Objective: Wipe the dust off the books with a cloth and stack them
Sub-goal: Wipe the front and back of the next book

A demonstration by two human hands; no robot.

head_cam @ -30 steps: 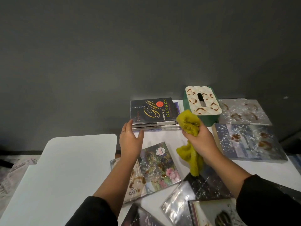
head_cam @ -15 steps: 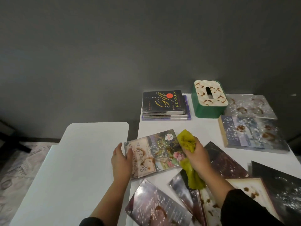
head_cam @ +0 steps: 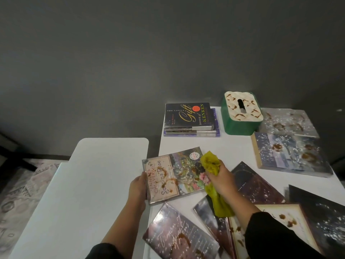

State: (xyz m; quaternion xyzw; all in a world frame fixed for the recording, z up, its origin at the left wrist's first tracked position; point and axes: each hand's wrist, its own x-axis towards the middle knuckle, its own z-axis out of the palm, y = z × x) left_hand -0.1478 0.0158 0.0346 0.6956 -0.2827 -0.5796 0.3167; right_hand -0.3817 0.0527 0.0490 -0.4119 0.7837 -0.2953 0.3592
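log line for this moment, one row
step: wiping | left hand: holds floral book | right hand: yellow cloth on cover | stack: untouched

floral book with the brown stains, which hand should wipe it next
Right. The right hand already grips the yellow cloth at the floral book's right edge, while the left hand holds its left edge, likely steadying it.

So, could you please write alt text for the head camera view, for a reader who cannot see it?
A right hand presses a yellow cloth on a stained book that the left hand steadies on a white table. Dirty books lie around; a clean stack and a green tissue box sit behind.
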